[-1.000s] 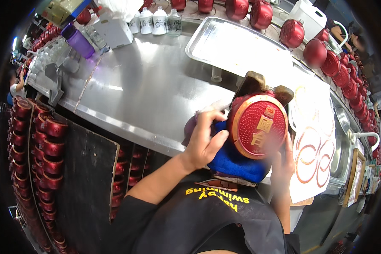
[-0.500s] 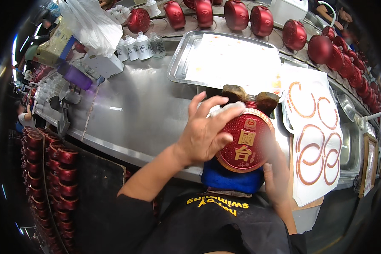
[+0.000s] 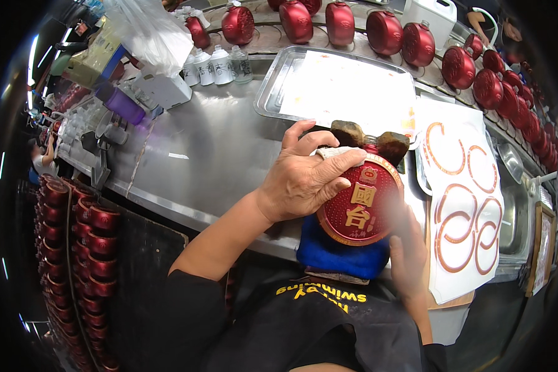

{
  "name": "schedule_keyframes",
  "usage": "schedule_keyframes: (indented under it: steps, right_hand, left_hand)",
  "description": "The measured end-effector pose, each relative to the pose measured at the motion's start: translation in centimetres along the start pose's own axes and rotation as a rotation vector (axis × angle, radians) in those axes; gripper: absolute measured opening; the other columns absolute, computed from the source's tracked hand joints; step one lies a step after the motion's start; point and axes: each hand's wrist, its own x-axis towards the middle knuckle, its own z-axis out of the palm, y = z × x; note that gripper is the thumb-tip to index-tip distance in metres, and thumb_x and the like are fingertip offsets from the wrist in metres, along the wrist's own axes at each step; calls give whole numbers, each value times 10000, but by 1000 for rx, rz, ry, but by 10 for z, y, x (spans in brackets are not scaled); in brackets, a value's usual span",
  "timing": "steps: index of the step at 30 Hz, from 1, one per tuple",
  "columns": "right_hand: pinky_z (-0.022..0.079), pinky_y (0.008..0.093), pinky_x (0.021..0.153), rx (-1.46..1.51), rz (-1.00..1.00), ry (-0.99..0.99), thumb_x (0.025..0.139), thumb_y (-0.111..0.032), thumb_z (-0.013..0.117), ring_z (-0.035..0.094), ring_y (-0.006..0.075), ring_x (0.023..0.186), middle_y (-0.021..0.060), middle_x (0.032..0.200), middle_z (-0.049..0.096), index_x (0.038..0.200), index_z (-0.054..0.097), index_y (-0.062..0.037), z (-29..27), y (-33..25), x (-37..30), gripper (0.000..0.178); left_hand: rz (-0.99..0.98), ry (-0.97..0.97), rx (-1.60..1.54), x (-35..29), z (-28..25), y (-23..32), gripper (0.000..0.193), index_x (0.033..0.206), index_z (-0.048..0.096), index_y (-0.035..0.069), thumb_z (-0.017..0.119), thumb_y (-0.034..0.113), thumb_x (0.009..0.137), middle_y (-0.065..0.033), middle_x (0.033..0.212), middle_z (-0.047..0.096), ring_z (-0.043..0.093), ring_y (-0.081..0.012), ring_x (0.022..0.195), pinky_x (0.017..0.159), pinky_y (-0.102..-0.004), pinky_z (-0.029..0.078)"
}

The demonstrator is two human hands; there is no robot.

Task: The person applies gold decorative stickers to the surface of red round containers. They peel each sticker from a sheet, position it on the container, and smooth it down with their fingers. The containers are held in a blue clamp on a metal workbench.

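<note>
The left hand (image 3: 299, 181), grip pinching white cloth (image 3: 332, 150), has moved up the red bottle (image 3: 378, 199); right hand (image 3: 409, 254): can't tell.

1. A metal bench (image 3: 211, 133) spreads from nine to twelve o'clock, reckoned from the middle of the view; a small white strip (image 3: 178, 156) lies on it toward ten.
2. White bottles (image 3: 221, 67) stand at eleven; a white box (image 3: 167, 91) and a purple bottle (image 3: 123, 106) sit toward ten.
3. A metal tray (image 3: 279, 85) lies at one; white sheets (image 3: 452, 283) bearing orange-brown rings spread at three, a wooden edge (image 3: 456, 300) showing beneath.
4. A blue pad (image 3: 341, 257) sits toward five, beneath a round red bottle (image 3: 361, 201).
5. A curved ledge (image 3: 265, 32) carries red bottles (image 3: 340, 25) from eleven round to three.
</note>
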Motion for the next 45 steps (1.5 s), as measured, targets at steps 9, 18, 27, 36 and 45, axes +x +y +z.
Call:
schedule_keyframes:
  steps: [9, 18, 27, 36, 45]
  right_hand:
    - [429, 441, 1114, -2, -25, -2, 1020, -97, 599, 565, 408, 1315, 294, 1450, 548, 1523, 408, 111, 3, 1, -6, 577]
    - [437, 444, 1095, -2, -77, 20, 1043, -257, 646, 569, 399, 1290, 299, 1398, 563, 1521, 384, 143, 16, 4, -4, 676]
    - [436, 437, 1092, -83, -94, 40, 1040, -237, 654, 575, 388, 1278, 295, 1389, 568, 1516, 383, 152, 19, -1, -5, 672]
    - [436, 456, 1086, -98, -26, -19, 1030, -204, 654, 572, 415, 1271, 300, 1377, 571, 1511, 397, 142, 17, -2, -5, 646]
    - [416, 472, 1128, 74, -44, -25, 1020, -175, 654, 555, 434, 1319, 315, 1476, 526, 1516, 407, 123, 7, 6, -4, 629]
  left_hand:
    - [-214, 156, -135, -53, -3, 16, 476, 1318, 696, 2, 580, 384, 1059, -99, 1156, 766, 583, -260, 1166, 1192, -473, 298]
    - [-400, 149, -371, -97, 40, 46, 937, 1606, 286, 31, 748, 488, 932, -225, 1610, 369, 345, -400, 1448, 1226, -502, 213]
    - [-577, 283, -775, -93, 50, 39, 719, 1537, 389, -6, 667, 410, 1019, -210, 1523, 471, 424, -341, 1411, 1193, -441, 297]
    - [-190, 134, 87, -117, 43, 87, 690, 1540, 538, 158, 379, 634, 1065, -69, 1527, 553, 286, -395, 1492, 1211, -574, 111]
    - [-111, -63, 36, -17, 6, 26, 715, 1506, 551, 68, 337, 604, 1084, -123, 1298, 710, 430, -347, 1419, 1210, -584, 173]
